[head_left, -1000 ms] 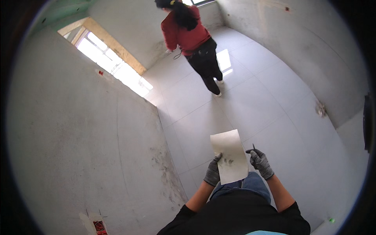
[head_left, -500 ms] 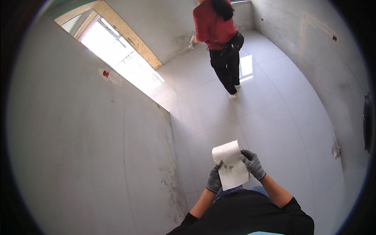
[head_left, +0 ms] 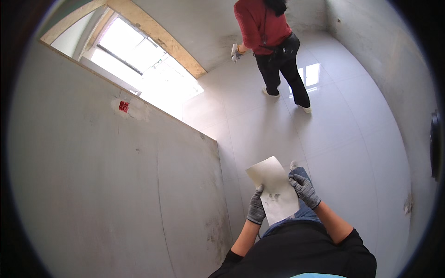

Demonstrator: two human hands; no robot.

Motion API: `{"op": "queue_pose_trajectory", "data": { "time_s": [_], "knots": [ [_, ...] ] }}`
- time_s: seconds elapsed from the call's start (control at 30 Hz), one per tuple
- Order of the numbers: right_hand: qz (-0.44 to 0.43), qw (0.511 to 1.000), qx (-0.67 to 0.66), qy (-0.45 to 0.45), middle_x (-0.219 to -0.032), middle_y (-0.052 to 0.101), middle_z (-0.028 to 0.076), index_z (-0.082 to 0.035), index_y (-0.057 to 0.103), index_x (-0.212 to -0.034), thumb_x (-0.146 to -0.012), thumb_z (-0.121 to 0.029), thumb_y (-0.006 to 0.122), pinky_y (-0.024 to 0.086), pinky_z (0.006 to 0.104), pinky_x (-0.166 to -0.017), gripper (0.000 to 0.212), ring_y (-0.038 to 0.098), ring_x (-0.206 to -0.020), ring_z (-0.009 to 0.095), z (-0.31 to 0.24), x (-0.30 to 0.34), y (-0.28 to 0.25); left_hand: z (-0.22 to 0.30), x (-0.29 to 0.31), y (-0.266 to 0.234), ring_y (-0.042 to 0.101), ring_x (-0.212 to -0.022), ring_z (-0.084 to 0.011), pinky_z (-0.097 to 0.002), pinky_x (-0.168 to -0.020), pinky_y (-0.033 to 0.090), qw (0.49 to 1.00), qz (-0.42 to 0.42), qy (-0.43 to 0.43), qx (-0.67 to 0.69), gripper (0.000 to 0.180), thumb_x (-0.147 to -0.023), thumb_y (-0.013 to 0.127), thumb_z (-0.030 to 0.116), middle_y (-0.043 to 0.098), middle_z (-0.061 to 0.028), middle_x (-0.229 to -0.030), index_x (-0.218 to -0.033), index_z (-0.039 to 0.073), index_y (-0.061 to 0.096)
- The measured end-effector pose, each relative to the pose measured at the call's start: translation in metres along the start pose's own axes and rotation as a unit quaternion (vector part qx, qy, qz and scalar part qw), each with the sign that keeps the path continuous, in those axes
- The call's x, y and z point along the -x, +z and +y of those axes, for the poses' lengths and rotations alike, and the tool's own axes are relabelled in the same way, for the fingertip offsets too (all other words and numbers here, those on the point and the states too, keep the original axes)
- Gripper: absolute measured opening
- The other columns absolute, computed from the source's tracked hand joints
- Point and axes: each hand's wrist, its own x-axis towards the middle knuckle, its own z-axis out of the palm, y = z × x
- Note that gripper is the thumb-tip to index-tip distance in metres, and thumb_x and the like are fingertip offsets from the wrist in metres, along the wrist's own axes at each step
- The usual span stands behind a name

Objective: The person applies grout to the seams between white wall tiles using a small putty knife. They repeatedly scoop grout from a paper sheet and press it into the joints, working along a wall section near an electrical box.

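The cream-white rectangular paper sheet is held in front of the body, above the pale grey tiled floor. It is slightly bent, darker toward its far end, and carries a few dark grey smudges in its near half. The grey-gloved left hand pinches its left edge, thumb on top. The grey-gloved right hand is at the right edge with fingers bent — I cannot tell how tightly, or whether they hold anything.

Compared with half a second ago, the sheet's far end leans more to the left. A white shoe now shows beyond the right hand — and the far person in a red top has the legs wider apart.
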Motion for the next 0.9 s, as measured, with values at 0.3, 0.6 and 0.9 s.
{"op": "queue_pose_trajectory", "data": {
  "time_s": [0.3,0.6,0.9],
  "knots": [
    [-0.010,0.954,0.283,0.102,-0.096,0.069,0.019,0.000,0.066,-0.105,-0.091,-0.041,0.056,0.048,0.0373,-0.083,0.044,0.064,-0.091,0.030,0.035,-0.253,-0.060,0.126,-0.186,-0.111,0.052,-0.116,-0.0379,-0.0564,-0.103,0.038,0.979,0.183,0.041,0.081,0.051,-0.091,0.053,0.036,0.055,-0.0170,-0.128,-0.132,0.006,0.047],
    [-0.125,0.806,0.558,0.151,-0.105,0.066,0.020,-0.005,0.066,-0.109,-0.088,-0.048,0.052,0.048,0.0451,-0.087,0.049,0.062,-0.100,0.037,0.053,-0.406,-0.065,0.183,-0.297,-0.111,0.051,-0.116,-0.0411,-0.0573,-0.102,0.039,0.942,0.274,0.130,0.144,0.054,-0.089,0.057,0.029,0.052,-0.0192,-0.131,-0.136,0.006,0.042],
    [-0.016,0.673,0.640,0.370,-0.114,0.063,0.020,-0.008,0.068,-0.108,-0.088,-0.044,0.046,0.048,0.0471,-0.090,0.046,0.060,-0.107,0.037,0.090,-0.551,-0.186,0.303,-0.468,-0.099,0.053,-0.115,-0.0393,-0.0585,-0.102,0.038,0.921,0.305,0.116,0.211,0.048,-0.088,0.057,0.028,0.056,-0.0177,-0.127,-0.130,0.005,0.049]
  ]
}}
